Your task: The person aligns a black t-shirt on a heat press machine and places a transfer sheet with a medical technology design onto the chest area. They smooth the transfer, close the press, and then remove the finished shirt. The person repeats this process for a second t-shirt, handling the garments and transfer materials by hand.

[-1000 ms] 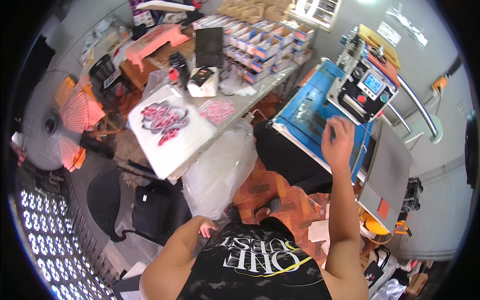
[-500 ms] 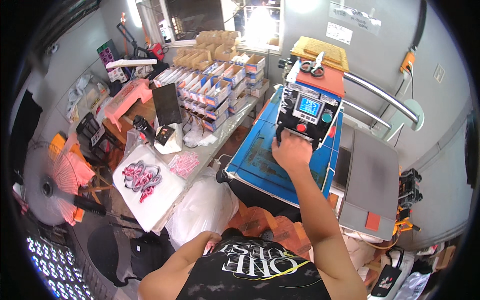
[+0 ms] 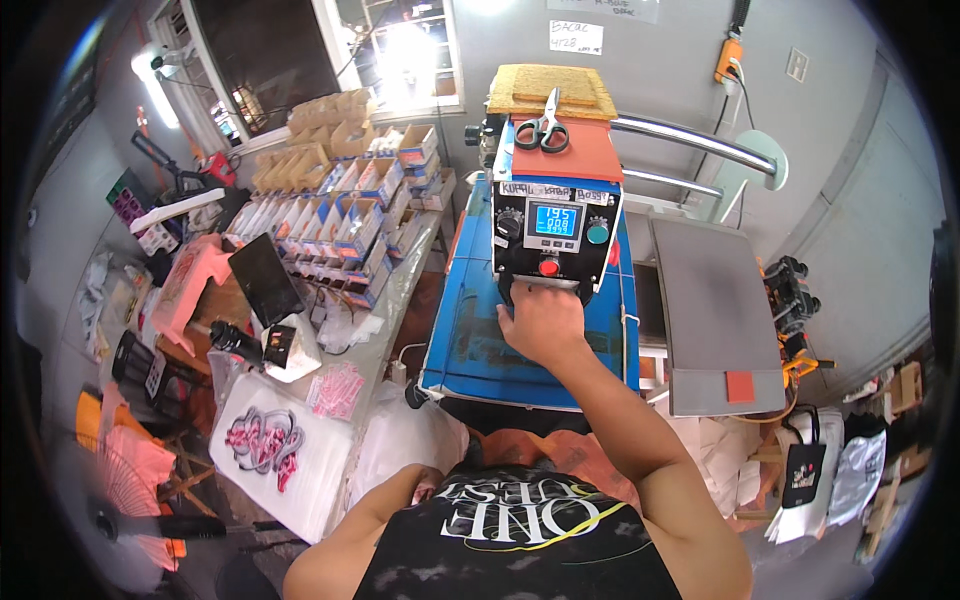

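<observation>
Blue flat press bed (image 3: 480,350); right hand (image 3: 545,325) grips its handle.

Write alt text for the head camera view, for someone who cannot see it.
Seen from above, a person's right hand grips the handle under the control box of a blue heat press, with scissors lying on top. The left hand hangs low by the waist, beside a side table with a printed white sheet and rows of small boxes.
</observation>
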`<action>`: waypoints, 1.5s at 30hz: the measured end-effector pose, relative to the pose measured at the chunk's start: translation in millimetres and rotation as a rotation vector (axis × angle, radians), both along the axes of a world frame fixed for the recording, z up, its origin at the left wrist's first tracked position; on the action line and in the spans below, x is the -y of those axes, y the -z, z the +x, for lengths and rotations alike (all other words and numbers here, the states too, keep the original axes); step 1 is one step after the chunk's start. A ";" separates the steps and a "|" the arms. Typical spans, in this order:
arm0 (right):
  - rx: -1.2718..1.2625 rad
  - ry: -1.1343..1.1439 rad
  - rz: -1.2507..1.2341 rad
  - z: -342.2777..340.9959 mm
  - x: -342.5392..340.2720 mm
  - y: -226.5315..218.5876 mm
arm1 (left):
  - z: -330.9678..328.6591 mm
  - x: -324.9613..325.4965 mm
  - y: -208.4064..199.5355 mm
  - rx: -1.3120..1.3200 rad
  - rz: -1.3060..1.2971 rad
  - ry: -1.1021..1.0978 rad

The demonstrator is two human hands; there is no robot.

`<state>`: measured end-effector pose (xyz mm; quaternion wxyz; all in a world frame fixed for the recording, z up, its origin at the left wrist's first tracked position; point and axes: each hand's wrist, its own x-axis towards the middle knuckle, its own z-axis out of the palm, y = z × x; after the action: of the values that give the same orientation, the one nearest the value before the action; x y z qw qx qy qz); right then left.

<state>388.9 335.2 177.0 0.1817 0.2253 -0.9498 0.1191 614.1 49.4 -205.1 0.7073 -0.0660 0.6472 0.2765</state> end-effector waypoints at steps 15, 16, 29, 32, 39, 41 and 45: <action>-0.265 -0.011 -0.067 -8.0 -11.6 7.2 | -54.9 41.8 -4.8 0.089 0.053 -0.079; -0.264 -0.006 -0.053 -8.3 -16.3 7.2 | -60.9 46.9 -9.7 0.094 0.055 -0.129; -0.260 0.075 0.022 -2.9 -135.5 4.6 | -288.1 4.2 -200.9 -1.838 0.066 -0.545; -0.230 0.195 0.032 -2.7 -171.9 5.3 | -332.7 -54.2 -200.2 -1.967 0.137 -0.261; -0.301 0.495 0.056 0.9 -263.4 15.7 | -398.7 -116.8 -184.3 -1.821 -0.229 -0.284; -0.143 0.620 0.031 1.1 -279.0 16.5 | -411.4 -103.4 -184.7 -1.617 0.079 -0.477; -0.081 0.726 0.070 8.4 -319.5 15.4 | -411.9 -120.7 -185.5 -1.704 -0.055 -0.115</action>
<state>397.3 654.7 161.6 0.2420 -0.1160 -0.9633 0.0052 202.2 170.1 -19.6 -0.0380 0.1147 0.9603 0.2515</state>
